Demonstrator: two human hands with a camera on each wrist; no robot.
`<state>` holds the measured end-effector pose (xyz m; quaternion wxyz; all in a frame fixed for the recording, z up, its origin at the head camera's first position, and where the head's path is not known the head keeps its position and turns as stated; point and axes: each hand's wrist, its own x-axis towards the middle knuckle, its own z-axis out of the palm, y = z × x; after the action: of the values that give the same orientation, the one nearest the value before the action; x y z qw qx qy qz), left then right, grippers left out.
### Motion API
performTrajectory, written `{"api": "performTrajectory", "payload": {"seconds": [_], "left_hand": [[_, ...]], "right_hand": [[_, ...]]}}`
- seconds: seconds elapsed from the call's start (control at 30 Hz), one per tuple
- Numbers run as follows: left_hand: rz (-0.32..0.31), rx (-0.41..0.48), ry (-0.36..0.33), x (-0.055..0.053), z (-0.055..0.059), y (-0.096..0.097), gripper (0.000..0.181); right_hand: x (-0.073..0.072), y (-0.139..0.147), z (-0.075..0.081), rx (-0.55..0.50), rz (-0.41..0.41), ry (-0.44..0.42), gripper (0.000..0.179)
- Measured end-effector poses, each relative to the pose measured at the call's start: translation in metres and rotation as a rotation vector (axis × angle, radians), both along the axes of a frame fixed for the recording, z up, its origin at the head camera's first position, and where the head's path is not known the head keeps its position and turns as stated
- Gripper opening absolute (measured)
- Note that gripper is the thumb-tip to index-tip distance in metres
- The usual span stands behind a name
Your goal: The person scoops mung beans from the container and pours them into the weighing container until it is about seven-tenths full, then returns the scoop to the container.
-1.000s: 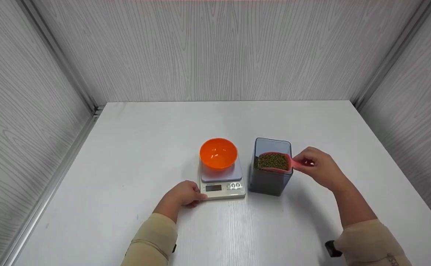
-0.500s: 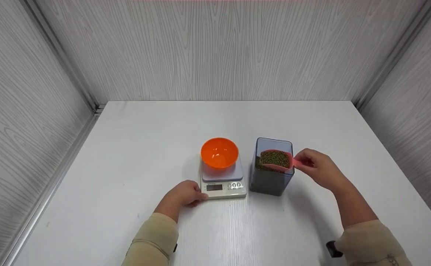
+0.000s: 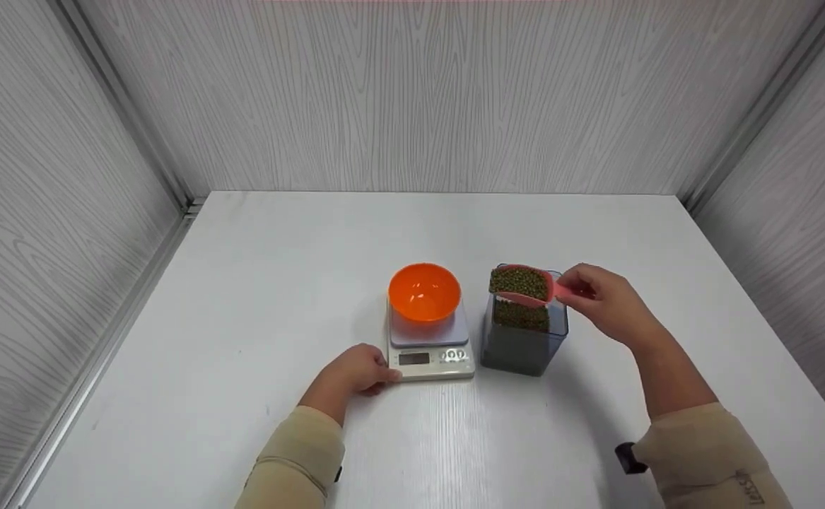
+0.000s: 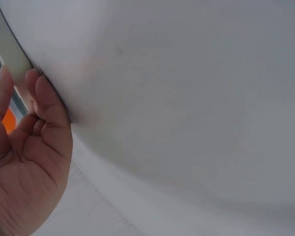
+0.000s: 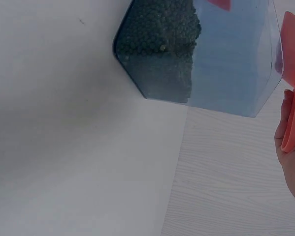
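My right hand (image 3: pixel 613 304) grips the handle of a pink scoop (image 3: pixel 523 300) heaped with small green beans, probably mung beans. The scoop is over the mouth of a clear bluish square container (image 3: pixel 518 351), which still holds more beans (image 3: pixel 522 316). In the right wrist view, the scoop handle (image 5: pixel 292 123) lies in my fingers beside the container. My left hand (image 3: pixel 360 371) holds the front left corner of a white kitchen scale (image 3: pixel 463 370), thumb on top. On its platform sits an orange bowl (image 3: pixel 424 293), with no beans seen inside. The left wrist view shows my fingers (image 4: pixel 51 103) against the scale's edge.
Everything stands on a white table (image 3: pixel 278 283) with grey wood-grain panels (image 3: pixel 412 92) behind and at both sides. The container is just right of the scale, with a narrow gap between them.
My right hand has lifted the loaded scoop from inside the container to above its rim, uncovering the beans beneath. The left hand stays at the scale.
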<state>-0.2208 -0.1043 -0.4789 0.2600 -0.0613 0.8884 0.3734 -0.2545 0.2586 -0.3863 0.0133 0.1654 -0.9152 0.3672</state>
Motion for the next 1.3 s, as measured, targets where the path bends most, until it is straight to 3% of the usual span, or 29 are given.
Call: {"api": "performTrajectory", "payload": {"seconds": [0.43, 0.77, 1.3], "left_hand": [[-0.006, 0.006, 0.032, 0.001, -0.001, 0.000, 0.025], [0.007, 0.018, 0.017, 0.002, 0.001, 0.000, 0.025], [0.015, 0.009, 0.017, 0.001, -0.001, -0.001, 0.025]], "right_hand": [[-0.014, -0.045, 0.012, 0.004, -0.016, -0.049, 0.016], [-0.024, -0.077, 0.007, 0.092, -0.018, -0.051, 0.016], [-0.025, -0.090, 0.000, 0.230, 0.037, 0.003, 0.016]]}}
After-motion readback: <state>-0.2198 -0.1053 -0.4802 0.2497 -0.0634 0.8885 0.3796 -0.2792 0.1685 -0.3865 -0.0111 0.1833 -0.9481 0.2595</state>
